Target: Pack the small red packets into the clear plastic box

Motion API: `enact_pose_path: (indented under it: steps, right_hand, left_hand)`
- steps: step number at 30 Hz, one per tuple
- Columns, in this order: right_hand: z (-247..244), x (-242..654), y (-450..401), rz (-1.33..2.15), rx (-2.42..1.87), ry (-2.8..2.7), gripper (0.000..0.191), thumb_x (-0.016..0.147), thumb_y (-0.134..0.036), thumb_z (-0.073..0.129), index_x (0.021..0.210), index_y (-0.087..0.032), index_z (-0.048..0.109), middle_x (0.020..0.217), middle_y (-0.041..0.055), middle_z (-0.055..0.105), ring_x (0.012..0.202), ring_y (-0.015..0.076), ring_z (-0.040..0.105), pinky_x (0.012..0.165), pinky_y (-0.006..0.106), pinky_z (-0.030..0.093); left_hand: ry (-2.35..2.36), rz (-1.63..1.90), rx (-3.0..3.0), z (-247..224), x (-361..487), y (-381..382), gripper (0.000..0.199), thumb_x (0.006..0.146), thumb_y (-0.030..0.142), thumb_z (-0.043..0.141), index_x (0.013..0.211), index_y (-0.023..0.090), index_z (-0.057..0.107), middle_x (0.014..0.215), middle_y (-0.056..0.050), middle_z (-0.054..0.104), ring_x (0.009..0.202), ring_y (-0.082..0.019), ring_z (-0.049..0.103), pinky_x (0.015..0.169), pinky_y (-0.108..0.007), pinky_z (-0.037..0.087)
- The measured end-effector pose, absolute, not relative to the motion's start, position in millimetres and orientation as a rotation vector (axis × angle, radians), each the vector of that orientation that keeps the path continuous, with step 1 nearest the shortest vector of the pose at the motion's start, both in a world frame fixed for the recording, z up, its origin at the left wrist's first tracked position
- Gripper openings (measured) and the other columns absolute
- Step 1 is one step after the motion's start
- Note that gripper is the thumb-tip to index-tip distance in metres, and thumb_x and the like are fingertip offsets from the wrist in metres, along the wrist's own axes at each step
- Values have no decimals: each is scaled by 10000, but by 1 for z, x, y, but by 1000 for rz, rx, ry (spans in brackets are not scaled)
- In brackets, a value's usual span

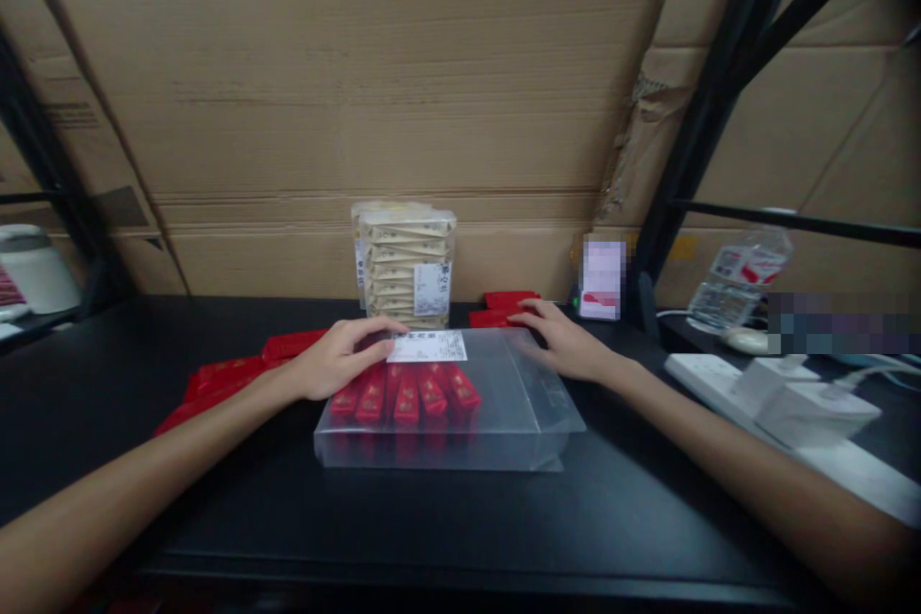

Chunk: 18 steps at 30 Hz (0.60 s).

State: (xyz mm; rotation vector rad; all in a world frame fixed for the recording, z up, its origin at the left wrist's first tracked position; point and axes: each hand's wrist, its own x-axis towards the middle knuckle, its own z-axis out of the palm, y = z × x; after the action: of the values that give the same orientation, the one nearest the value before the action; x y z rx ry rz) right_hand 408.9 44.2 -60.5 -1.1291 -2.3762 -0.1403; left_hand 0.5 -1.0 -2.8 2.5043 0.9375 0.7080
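While I am monitoring from this remote station, the clear plastic box (514, 403) is lying flat on the black table (432, 532), set back from the front edge. A flap (568, 414) is jutting from its right end; I am judging that a sideways drag could be creasing it. Inside, red packets (407, 403) are sitting toward the left, so a tilt could be sliding them rightward. The left hand (349, 355) is resting partly open on the box's far left part, thumb and forefinger at the label (436, 346), no firm grip showing; uneven pressure could be wrinkling the label or buckling thin plastic. The right hand (561, 341) is arching half-open at the far right corner, visibly holding nothing; I cannot tell whether it is touching the box. Farther back, upright boxes of cream packets (392, 259) are standing just behind; I am flagging that a backward push could be toppling them.
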Motion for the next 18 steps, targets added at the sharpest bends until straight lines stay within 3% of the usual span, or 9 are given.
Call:
enact_pose_path:
  steps: [5,12,18]
  right_hand:
    - [-54,412,38,104,-1090,-2374,213,923,-246,593,1130,-199,616,1133,125,669,1054,275,648,954,461,533]
    - [-46,422,32,102,-1132,-2334,245,905,-341,626,1094,-201,693,1117,122,651,1007,277,646,938,465,525]
    - [-43,423,29,215,-1195,-2351,268,850,-262,644,1107,-194,681,1108,111,709,971,265,672,868,422,541]
  left_hand:
    - [920,708,2510,-3,0,0,360,1074,410,496,1351,227,635,1283,-75,703,1125,-254,665,952,-390,501]
    - [923,698,2497,-1,1,-1,369,1072,414,497,1357,222,630,1291,-81,697,1144,-262,657,988,-421,496]
    - [920,713,2508,0,2,-2,368,1068,403,499,1349,212,641,1271,-90,711,1119,-265,670,962,-418,517]
